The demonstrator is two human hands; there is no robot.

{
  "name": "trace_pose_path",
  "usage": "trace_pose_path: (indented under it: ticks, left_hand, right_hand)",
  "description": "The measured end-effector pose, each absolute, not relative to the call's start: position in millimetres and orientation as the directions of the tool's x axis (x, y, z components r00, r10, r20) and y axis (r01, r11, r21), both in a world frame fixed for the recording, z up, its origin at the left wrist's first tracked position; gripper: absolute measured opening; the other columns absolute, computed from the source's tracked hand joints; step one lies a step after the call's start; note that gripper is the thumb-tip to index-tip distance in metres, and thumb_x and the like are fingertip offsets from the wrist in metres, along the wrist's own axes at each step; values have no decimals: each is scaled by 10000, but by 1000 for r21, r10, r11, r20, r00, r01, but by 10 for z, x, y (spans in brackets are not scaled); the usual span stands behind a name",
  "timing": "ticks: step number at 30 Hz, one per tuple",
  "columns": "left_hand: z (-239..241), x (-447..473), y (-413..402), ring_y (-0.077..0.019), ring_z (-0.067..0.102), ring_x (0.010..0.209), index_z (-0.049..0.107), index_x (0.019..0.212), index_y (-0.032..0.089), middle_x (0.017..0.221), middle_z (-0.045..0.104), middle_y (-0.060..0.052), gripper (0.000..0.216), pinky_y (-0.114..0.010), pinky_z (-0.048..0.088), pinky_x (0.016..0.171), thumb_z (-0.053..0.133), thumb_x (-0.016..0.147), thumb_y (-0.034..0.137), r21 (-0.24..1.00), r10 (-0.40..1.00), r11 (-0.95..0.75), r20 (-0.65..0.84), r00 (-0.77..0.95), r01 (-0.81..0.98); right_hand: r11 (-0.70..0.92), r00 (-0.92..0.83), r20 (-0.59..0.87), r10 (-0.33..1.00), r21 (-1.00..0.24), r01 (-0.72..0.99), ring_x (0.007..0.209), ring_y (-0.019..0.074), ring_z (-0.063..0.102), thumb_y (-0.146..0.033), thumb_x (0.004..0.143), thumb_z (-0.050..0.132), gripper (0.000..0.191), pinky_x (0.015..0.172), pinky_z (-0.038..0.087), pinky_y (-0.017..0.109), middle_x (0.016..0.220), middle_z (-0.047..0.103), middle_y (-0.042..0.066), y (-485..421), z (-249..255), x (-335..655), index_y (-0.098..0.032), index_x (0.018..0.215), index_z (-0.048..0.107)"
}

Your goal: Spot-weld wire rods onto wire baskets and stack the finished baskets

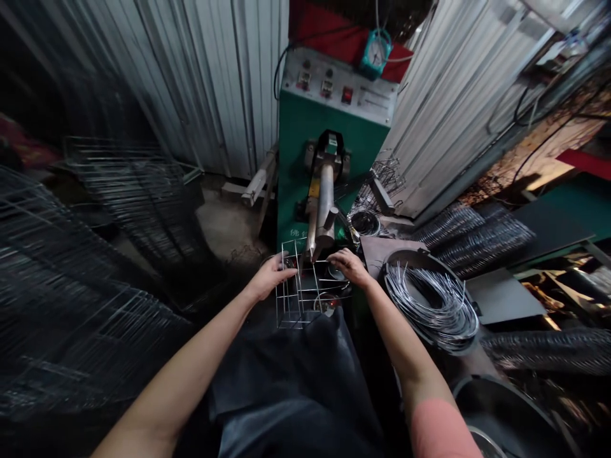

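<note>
A small wire frame (pixel 299 299), a grid of thin bright rods, is held over my dark apron, below the tip of a green spot-welding machine (pixel 296 165). Its left side is gripped by my left hand (pixel 273 276), thumb along a rod and fingers behind. At the frame's upper right, my right hand (pixel 350 265) has its fingers bent together around a thin wire end; the exact contact is too small to make out. The welder's metal electrode arm (pixel 325 203) points down between both hands, its tip close to the frame's top.
On my right, a round pan (pixel 427 254) holds a heap of curved wire pieces (pixel 436 312). Stacked wire racks (pixel 128 197) crowd the left, blurred. Bundles of wire rings (pixel 491 229) lie at right. Corrugated metal sheets (pixel 210 76) stand behind the welder.
</note>
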State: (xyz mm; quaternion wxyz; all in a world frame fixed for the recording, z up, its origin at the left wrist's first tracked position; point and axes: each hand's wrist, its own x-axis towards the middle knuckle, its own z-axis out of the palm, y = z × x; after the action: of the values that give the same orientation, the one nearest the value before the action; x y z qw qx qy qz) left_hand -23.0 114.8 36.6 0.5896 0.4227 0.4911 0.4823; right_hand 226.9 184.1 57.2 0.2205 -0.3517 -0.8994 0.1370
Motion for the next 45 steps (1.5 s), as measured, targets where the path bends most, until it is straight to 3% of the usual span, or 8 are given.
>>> trace_pose_path:
  ticks: [14, 18, 22, 26, 30, 34, 45]
  left_hand:
    - [394, -264, 1099, -134, 557, 689, 511, 1208, 162, 738, 592, 15, 698, -272, 426, 660, 753, 583, 356, 986, 987, 156, -152, 55, -67]
    - [376, -243, 1086, -136, 548, 704, 553, 1122, 148, 754, 599, 4, 624, -274, 417, 662, 753, 572, 364, 983, 986, 168, -167, 17, -79]
    - [366, -215, 1080, -136, 540, 738, 593, 955, 139, 814, 616, -23, 500, -254, 402, 641, 764, 545, 368, 986, 988, 154, -156, -12, -68]
    - [385, -176, 1069, -106, 502, 634, 591, 871, 135, 709, 586, 8, 457, -231, 361, 568, 772, 520, 364, 983, 984, 162, -167, -61, -90]
    - [426, -122, 1039, -81, 455, 555, 559, 818, 136, 645, 568, 26, 454, -218, 328, 524, 787, 484, 344, 973, 979, 183, -193, -62, -140]
    - [431, -84, 976, -66, 424, 494, 517, 809, 152, 570, 525, 63, 456, -212, 309, 501, 786, 486, 330, 970, 976, 151, -177, -126, -190]
    - [327, -125, 1013, -63, 436, 499, 512, 827, 159, 567, 518, 69, 421, -201, 330, 513, 765, 530, 316, 970, 968, 87, -137, -212, -229]
  right_hand:
    - [695, -647, 289, 706, -460, 553, 891, 196, 555, -374, 928, 431, 280, 802, 452, 340, 961, 668, 45, 1754, 618, 2334, -244, 1039, 653]
    - [597, -459, 388, 800, -426, 680, 1081, 253, 499, -458, 845, 558, 351, 918, 388, 427, 1118, 614, 78, 1437, 617, 2496, -251, 1123, 610]
    - [468, -268, 443, 856, -442, 766, 1207, 289, 416, -466, 794, 619, 233, 989, 305, 476, 1222, 561, 73, 1154, 400, 2499, -249, 863, 670]
    - [355, -75, 478, 875, -529, 770, 1208, 284, 415, -435, 812, 600, 238, 985, 297, 473, 1202, 569, 83, 1128, 189, 2338, -217, 719, 625]
    - [397, -109, 489, 866, -538, 744, 1221, 286, 395, -453, 766, 647, 277, 996, 254, 481, 1215, 568, 81, 1283, 196, 2212, -208, 662, 571]
    - [425, -180, 440, 880, -558, 713, 1127, 265, 461, -473, 761, 648, 333, 998, 213, 499, 1079, 637, 53, 1444, 281, 2174, -206, 605, 525]
    - [538, -352, 418, 838, -514, 668, 1084, 247, 455, -498, 731, 677, 336, 968, 255, 440, 1043, 627, 46, 1726, 411, 2145, -210, 619, 544]
